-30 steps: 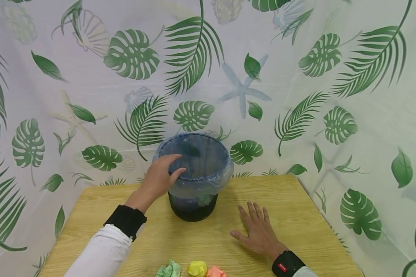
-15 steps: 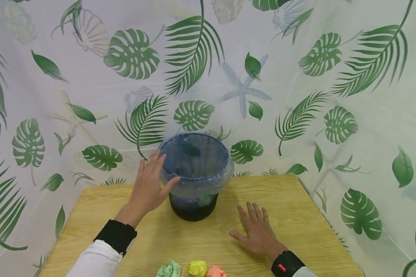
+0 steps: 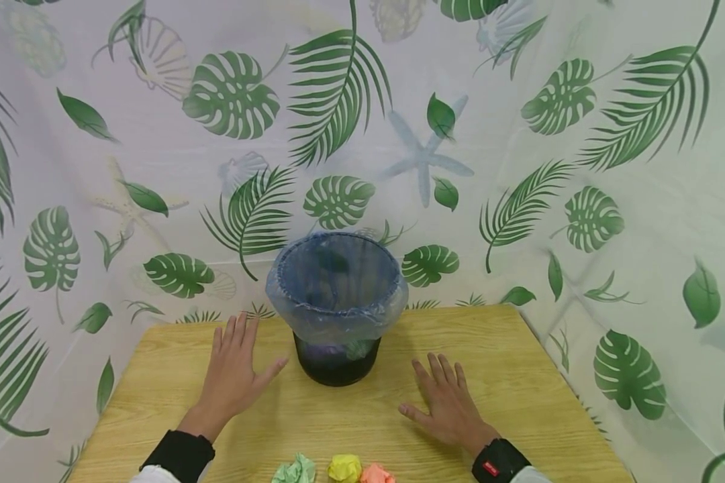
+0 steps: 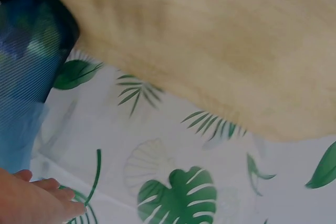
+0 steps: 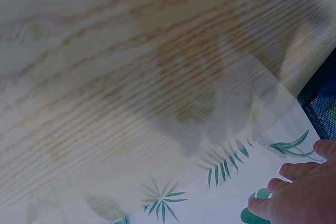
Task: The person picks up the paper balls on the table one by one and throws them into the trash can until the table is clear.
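In the head view a dark mesh wastebasket (image 3: 338,365) stands upright on the table, lined with a blue translucent bag (image 3: 338,325) folded over its rim. Crumpled colored shapes show dimly through the mesh low inside it, also in the left wrist view. My left hand (image 3: 232,372) is left of the basket, fingers straight, thumb spread toward it, holding nothing. To the right of the basket lies my right hand (image 3: 450,406), palm down with fingers extended, also holding nothing. Crumpled paper balls, green (image 3: 296,468), yellow (image 3: 344,467) and orange (image 3: 377,473), sit at the bottom edge of the view.
The wood-grain table (image 3: 495,349) ends at a white curtain (image 3: 362,147) printed with green leaves, shells and starfish, which rises behind it and along both sides. Black bands circle both wrists, the left band (image 3: 178,456) and the right band (image 3: 500,461).
My left hand has drawn back from above the basket's left rim, down and leftward, its fingers straightening. The right hand, the basket and the paper balls have stayed in place.
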Motion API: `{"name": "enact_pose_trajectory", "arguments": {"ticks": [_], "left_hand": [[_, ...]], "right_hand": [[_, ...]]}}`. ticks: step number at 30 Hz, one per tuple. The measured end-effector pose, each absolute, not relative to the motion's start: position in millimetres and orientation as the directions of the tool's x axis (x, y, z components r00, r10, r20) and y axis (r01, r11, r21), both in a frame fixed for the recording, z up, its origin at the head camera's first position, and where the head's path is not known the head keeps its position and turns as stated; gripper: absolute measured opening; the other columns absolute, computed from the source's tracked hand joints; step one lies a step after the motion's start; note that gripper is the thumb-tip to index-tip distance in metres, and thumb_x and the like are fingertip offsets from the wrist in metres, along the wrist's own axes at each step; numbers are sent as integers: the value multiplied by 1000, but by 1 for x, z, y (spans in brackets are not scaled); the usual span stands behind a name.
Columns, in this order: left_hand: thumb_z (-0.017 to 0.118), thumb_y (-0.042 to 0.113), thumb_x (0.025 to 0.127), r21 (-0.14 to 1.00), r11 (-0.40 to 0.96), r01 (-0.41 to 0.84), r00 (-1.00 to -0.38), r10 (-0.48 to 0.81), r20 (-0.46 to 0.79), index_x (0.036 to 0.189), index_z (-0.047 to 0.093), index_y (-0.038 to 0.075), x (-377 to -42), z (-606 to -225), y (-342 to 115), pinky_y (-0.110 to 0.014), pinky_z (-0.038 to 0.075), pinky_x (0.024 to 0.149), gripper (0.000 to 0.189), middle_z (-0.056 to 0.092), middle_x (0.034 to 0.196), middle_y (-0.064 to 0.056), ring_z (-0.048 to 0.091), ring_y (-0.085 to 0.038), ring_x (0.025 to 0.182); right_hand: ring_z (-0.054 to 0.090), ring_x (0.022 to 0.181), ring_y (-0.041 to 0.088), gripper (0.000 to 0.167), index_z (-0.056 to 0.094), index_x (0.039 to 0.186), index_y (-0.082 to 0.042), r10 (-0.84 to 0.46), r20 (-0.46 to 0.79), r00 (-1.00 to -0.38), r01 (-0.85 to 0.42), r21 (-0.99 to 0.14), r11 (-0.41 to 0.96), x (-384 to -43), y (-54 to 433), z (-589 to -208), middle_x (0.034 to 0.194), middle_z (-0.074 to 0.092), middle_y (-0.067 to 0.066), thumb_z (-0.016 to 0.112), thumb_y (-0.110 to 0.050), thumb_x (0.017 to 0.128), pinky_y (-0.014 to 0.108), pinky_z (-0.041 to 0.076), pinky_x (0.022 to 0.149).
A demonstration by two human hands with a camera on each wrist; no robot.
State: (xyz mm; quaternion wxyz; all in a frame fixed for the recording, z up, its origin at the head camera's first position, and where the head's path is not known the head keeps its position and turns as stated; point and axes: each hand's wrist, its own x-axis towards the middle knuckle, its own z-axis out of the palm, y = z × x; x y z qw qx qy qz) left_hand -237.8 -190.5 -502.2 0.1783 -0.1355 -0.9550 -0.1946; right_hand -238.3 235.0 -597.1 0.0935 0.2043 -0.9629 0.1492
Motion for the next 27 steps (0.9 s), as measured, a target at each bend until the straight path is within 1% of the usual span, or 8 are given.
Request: {"name": "enact_pose_trajectory", "arguments": {"ticks": [4,13,17,22,27], "left_hand": [[58,66,96,328,901,283,-924,165,345,157,33,-3,-232,-520,-198,-64,5,123,96,24,163,-32,14,-51,152],[58,67,95,321,925,204,-960,125,251,158,32,-3,-220,-541,-210,-66,1,121,98,21,163,-33,10,-52,152],[57,69,95,321,928,188,-965,113,237,158,32,-2,-217,-545,-213,-66,-1,121,99,20,163,-33,9,-53,152],[54,73,94,313,931,188,-964,115,238,158,33,-2,-216,-547,-215,-68,0,121,101,20,163,-33,9,-52,152],[51,76,93,298,938,179,-966,110,235,158,33,-2,-216,-550,-215,-68,0,121,103,21,163,-33,10,-52,152]], "right_hand": [[24,151,50,86,39,160,-12,-368,252,-895,-428,-252,868,-238,235,-597,163,29,26,64,-61,94,71,10,119],[22,151,49,87,37,160,-12,-377,236,-896,-432,-263,862,-235,231,-592,163,29,26,65,-60,94,71,9,119],[22,151,49,86,38,160,-12,-380,236,-894,-436,-265,860,-235,230,-590,163,29,26,66,-59,94,70,9,119],[23,151,49,86,38,160,-12,-381,238,-893,-438,-270,857,-234,230,-590,163,30,26,67,-58,94,70,8,119],[21,152,48,86,36,161,-15,-387,196,-901,-430,-287,856,-232,228,-590,163,30,25,64,-61,94,69,6,120]]}}
